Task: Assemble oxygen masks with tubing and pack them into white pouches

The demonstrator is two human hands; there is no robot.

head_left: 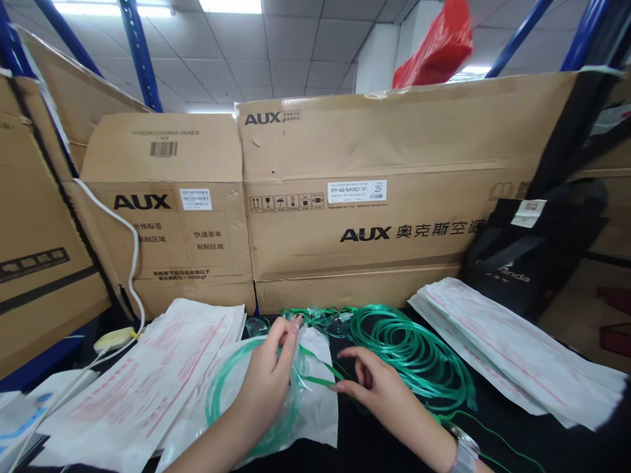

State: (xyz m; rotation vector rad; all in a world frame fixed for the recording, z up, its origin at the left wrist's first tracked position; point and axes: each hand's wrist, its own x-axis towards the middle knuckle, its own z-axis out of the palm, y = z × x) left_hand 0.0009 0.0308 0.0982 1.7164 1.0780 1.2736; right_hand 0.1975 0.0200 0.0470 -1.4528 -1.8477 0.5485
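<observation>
My left hand (271,361) is closed, thumb and fingertips pressed together over a pale plastic bag (323,414). What it pinches is too small to make out. A coil of light green clear tubing (213,394) lies under that hand, at the bag. My right hand (372,378) has its thumb and index finger apart, the other fingers curled. Its thumb tip touches or nearly touches a flat green strap (318,380) that stretches across from the left hand. Just behind the hands are clear plastic pieces (339,326) with more green straps.
A large coil of green tubing (419,355) rests right of centre on the black table. Printed white packets lie in a left stack (148,381) and a right stack (517,341). Cardboard boxes (296,243) wall the back; a black bag (527,263) stands at right. A white cable (134,263) hangs at left.
</observation>
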